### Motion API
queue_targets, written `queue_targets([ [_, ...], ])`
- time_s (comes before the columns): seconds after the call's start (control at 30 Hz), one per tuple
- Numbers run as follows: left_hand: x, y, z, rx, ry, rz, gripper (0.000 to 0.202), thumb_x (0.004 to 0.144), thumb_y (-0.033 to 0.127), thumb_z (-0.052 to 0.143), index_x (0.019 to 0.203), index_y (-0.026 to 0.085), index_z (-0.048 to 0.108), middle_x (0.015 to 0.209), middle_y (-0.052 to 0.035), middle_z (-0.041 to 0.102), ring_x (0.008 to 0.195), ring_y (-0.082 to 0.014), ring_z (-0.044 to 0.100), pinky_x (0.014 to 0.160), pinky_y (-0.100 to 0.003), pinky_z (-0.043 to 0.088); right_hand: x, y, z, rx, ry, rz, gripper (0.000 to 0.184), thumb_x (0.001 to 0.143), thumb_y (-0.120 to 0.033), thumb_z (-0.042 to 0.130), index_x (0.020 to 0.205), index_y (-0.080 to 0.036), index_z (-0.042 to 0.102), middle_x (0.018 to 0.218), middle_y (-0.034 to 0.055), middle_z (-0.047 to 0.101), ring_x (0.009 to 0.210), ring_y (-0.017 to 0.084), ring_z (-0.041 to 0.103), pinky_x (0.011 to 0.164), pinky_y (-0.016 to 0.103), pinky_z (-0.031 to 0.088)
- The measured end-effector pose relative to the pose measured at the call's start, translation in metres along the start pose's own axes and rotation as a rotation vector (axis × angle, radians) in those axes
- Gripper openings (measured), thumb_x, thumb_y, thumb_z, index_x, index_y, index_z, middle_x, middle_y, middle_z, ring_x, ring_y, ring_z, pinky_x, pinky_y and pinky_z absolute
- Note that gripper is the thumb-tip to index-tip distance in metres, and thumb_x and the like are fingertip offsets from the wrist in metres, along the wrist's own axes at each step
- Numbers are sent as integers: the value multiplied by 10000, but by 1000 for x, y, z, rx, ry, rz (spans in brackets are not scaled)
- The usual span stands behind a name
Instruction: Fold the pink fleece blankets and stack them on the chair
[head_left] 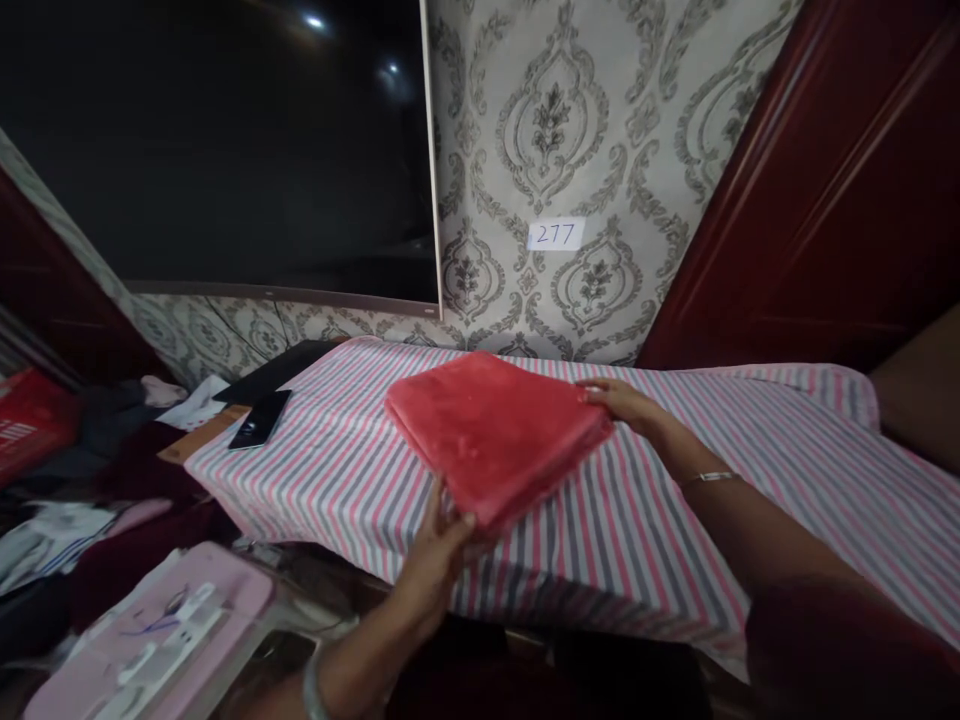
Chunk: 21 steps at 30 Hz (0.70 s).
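Observation:
A folded red plush cloth (491,425) lies on a surface covered with a pink, grey and white striped sheet (645,530). My left hand (439,550) grips the cloth's near corner, thumb on top and fingers underneath. My right hand (626,402) rests at the cloth's far right corner, fingers closed on its edge. A thin bangle sits on my right wrist, and another on my left.
A large dark TV screen (225,150) hangs on patterned wallpaper with a paper label reading 277 (556,234). A black phone (260,418) lies left of the sheet. A pink box (154,635) and heaped clothes sit lower left. A dark red wooden panel (825,190) stands right.

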<state>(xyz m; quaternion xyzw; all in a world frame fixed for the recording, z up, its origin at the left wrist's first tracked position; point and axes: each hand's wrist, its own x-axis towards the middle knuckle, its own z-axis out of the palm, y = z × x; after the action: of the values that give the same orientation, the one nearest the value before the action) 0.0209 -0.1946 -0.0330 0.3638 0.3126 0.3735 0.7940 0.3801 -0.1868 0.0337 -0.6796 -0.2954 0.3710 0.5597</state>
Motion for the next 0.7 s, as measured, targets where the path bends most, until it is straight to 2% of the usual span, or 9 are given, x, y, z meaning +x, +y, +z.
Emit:
queue_targets([
  [0.07, -9, -31, 2, -26, 4, -76, 1136, 680, 287, 894, 1590, 442, 233, 1381, -113, 647, 1107, -310, 711, 898, -431, 583, -10, 33, -15, 23, 68, 76, 289, 649, -142, 817, 929, -151, 742, 746, 40, 726, 703, 178, 646, 679, 275, 533],
  [0.1, -10, -36, 0, -40, 13, -85, 1123, 679, 270, 891, 1586, 428, 249, 1376, -118, 649, 1127, -306, 704, 914, -422, 575, -18, 50, -17, 85, 121, 76, 278, 677, -176, 823, 939, -168, 731, 824, 49, 742, 765, 186, 664, 728, 285, 548],
  [0.17, -6, -32, -6, -71, 56, -80, 1049, 685, 222, 865, 1555, 393, 304, 1279, -107, 694, 1093, -284, 718, 933, -411, 567, -35, 76, -16, 236, 201, 66, 245, 728, -228, 810, 948, -203, 703, 933, 46, 748, 828, 185, 679, 769, 289, 562],
  [0.3, 22, 7, -24, -131, 190, -141, 724, 702, 149, 768, 1351, 280, 476, 915, -44, 718, 780, -233, 748, 842, -401, 598, -67, 103, -5, 482, 103, 104, 192, 837, -321, 721, 1013, -250, 692, 1062, 33, 739, 829, 183, 699, 782, 311, 582],
  [0.4, 57, 41, -33, -139, 202, -127, 329, 771, 192, 698, 1080, 216, 590, 872, -58, 690, 745, -227, 729, 775, -369, 611, -80, 109, 6, 590, 103, 157, 144, 860, -317, 677, 996, -272, 682, 1027, 19, 736, 818, 182, 700, 814, 324, 583],
  [0.47, 85, 63, -37, -81, 226, -138, 189, 800, 225, 665, 980, 188, 620, 842, -72, 673, 707, -226, 704, 698, -354, 610, -84, 110, 13, 624, 97, 177, 120, 862, -328, 667, 967, -269, 673, 966, 28, 731, 832, 190, 696, 839, 333, 578],
  [0.53, 111, 84, -40, 6, 311, -106, 189, 798, 275, 691, 947, 171, 640, 805, -72, 655, 669, -219, 675, 640, -340, 597, -85, 109, 20, 611, 53, 195, 141, 868, -378, 668, 951, -264, 667, 919, 40, 723, 843, 206, 691, 828, 344, 576],
  [0.6, 135, 103, -43, 99, 384, -36, 293, 764, 363, 760, 953, 167, 651, 804, -76, 659, 669, -219, 663, 615, -335, 584, -86, 106, 26, 576, 24, 215, 192, 879, -441, 663, 932, -256, 662, 874, 45, 713, 829, 211, 682, 773, 330, 569],
  [0.7, 161, 122, -49, 217, 400, 38, 426, 706, 491, 816, 944, 175, 659, 806, -74, 670, 669, -215, 649, 578, -315, 549, -88, 99, 34, 531, 27, 261, 265, 885, -503, 655, 932, -243, 656, 826, 49, 704, 782, 200, 666, 691, 294, 549],
])
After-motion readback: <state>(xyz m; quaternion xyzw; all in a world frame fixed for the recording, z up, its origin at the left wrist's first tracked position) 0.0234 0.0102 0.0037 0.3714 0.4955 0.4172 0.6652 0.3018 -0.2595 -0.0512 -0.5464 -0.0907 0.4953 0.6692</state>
